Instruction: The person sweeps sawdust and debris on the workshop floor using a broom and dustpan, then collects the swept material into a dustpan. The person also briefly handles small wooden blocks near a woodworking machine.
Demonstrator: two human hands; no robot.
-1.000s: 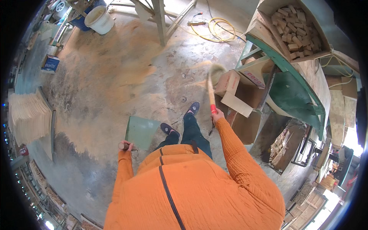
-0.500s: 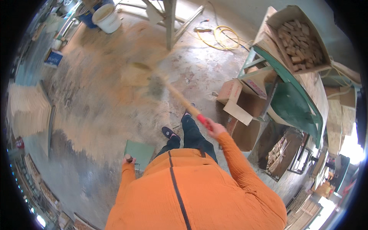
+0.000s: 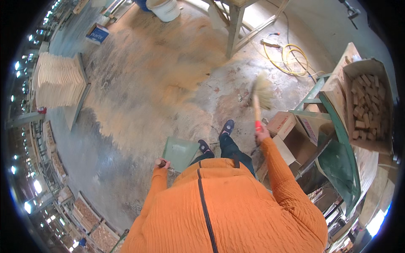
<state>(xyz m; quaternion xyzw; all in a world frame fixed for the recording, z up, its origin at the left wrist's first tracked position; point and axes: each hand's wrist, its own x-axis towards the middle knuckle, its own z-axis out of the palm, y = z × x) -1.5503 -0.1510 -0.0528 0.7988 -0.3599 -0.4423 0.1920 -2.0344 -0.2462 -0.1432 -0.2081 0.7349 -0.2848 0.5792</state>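
My right hand (image 3: 262,134) is closed round the red grip of a short broom (image 3: 263,93) with pale straw bristles. The bristles point away from me, over the floor left of the yellow cable. At my left side, my left hand (image 3: 166,164) is closed round a stubby wooden handle seen almost end-on. The handle appears to belong to the flat green dustpan (image 3: 181,152) beside that hand, left of my feet. Tan sawdust (image 3: 168,95) covers much of the floor ahead and to the left.
At right, a cardboard box of wood blocks (image 3: 371,105) rests above a green metal frame (image 3: 337,164), with open cartons (image 3: 291,130) by it. A yellow cable (image 3: 291,63), a wooden stand (image 3: 235,29) and a white bucket (image 3: 166,9) lie ahead. Stacked curved boards (image 3: 61,80) stand left.
The broom has swung from ahead-left to the right, its bristles now pointing ahead near the cartons. My view has turned left. My left hand keeps its grip on the handle.
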